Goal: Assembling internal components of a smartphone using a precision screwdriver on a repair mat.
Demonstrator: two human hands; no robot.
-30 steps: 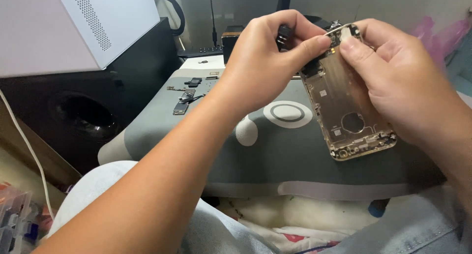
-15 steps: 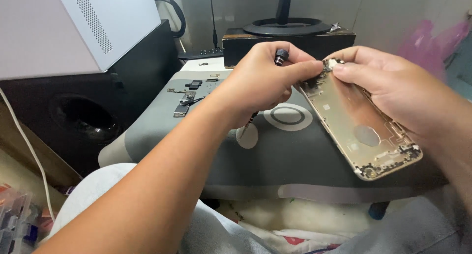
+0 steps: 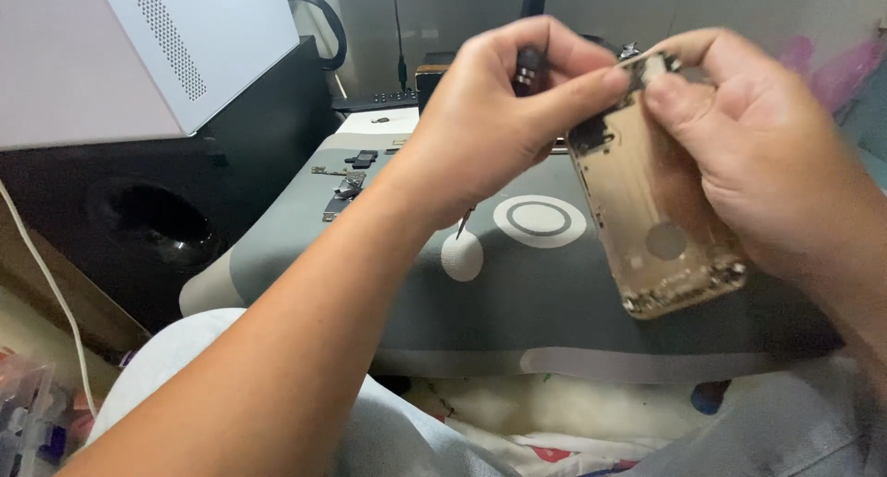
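My right hand holds a gold phone housing up off the worktop, its hollow inner face toward me, thumb and fingers clamped on its upper end. The housing hangs tilted, its lower edge down and to the right, above the grey work mat but not touching it. My left hand is closed around a small screwdriver: its dark knurled cap shows between my fingers and the thin tip pokes out below my palm, pointing at the mat. My left thumb reaches across to the top corner of the housing, where a dark component sits; I cannot tell whether the thumb is touching it.

Findings on method, as my judgement:
- The housing is gripped at one end only, so it can swing. Fingers further along its edge, or its lower end rested on the mat, would steady it.
- The screwdriver is parked in the palm, not in use. Its tip should be kept off the housing's inner face while the thumb works.
- Pressure at the top corner should be light, since the parts there look fine and easily bent.

A few small dark parts lie at the far left of the mat, well apart from my hands. A white perforated case stands on a black speaker box to the left.
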